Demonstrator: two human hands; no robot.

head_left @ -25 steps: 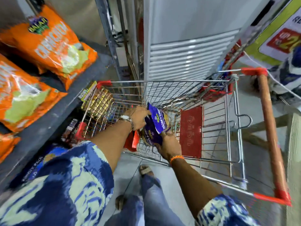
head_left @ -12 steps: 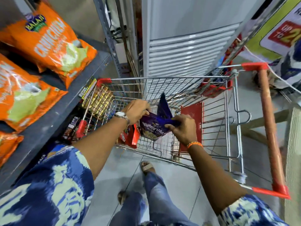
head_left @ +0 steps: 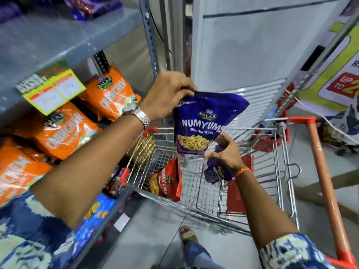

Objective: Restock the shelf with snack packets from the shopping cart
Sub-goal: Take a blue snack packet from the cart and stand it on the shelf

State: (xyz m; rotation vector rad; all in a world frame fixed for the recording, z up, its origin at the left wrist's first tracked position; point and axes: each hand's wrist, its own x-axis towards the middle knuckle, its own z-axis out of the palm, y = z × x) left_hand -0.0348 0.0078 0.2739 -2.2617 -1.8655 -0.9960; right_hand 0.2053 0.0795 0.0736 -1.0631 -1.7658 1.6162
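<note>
My left hand [head_left: 167,94] pinches the top edge of a purple Numyums packet [head_left: 200,123], which hangs upright above the wire shopping cart [head_left: 279,171]. Lower down, my right hand [head_left: 226,152] touches that packet's bottom corner and grips a second purple packet [head_left: 217,171] that dangles below the hand. A red Numyums packet [head_left: 167,181] leans against the cart's near left wall. The grey shelf [head_left: 58,41] stands to the left, with purple packets [head_left: 93,6] on its upper board.
Orange Crunchem bags [head_left: 64,133] fill the shelf level under a yellow price label [head_left: 52,92]. Blue packets [head_left: 93,216] lie on the lowest level. A tall grey unit [head_left: 252,45] stands behind the cart. The cart's orange handle [head_left: 326,183] runs along the right.
Both hands have risen out of the cart with the purple packets. The left hand's packet now hangs upright, and the view has tilted up toward the shelf.
</note>
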